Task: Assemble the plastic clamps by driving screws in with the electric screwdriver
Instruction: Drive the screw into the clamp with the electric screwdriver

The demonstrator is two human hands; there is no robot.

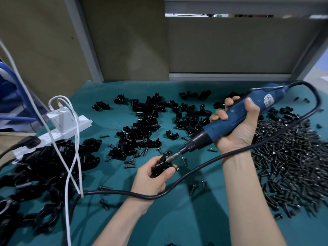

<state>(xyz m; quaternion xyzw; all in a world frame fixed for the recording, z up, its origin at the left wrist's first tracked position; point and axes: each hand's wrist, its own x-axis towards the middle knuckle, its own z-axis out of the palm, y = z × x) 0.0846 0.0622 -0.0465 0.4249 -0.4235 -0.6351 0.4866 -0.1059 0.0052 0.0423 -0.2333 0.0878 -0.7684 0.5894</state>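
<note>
My left hand [152, 176] grips a black plastic clamp [162, 166] just above the green mat. My right hand [237, 125] is wrapped around the blue electric screwdriver [236, 118], which slants down to the left. Its bit tip [171, 155] meets the top of the clamp, where a screw sits. Loose black clamp halves [147, 125] are scattered across the middle of the mat. At the right lies a big heap of dark screws [287, 164]. A pile of assembled clamps [44, 174] fills the left side.
The screwdriver's black cable [204, 167] loops over my left wrist and across the mat. A white power strip [65, 123] with white cables [74, 157] sits at the left. Stray screws [197, 188] lie between my arms. Brown panels and a metal frame close off the back.
</note>
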